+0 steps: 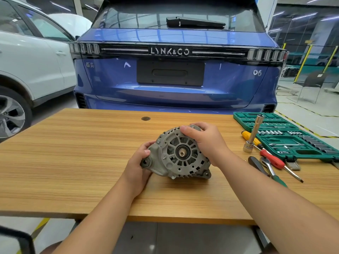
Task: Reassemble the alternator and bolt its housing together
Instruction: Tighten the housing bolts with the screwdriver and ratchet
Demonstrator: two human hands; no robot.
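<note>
A grey alternator [180,154] lies on the wooden table [73,162] near its middle, with the slotted front housing and the shaft end facing up. My left hand [138,162] grips the mounting lug on the alternator's left side. My right hand [207,142] curls over the upper right rim, with the thumb on the top edge by a bolt head. Bolt heads show around the housing rim. The right side of the housing is hidden under my right hand.
At the table's right end lies an open green socket set [286,136]. Beside it stand a tall chrome socket on an extension [254,133], screwdrivers with yellow [246,134] and red [271,158] handles, and a ratchet [267,165]. A blue car [174,74] is parked just behind the table.
</note>
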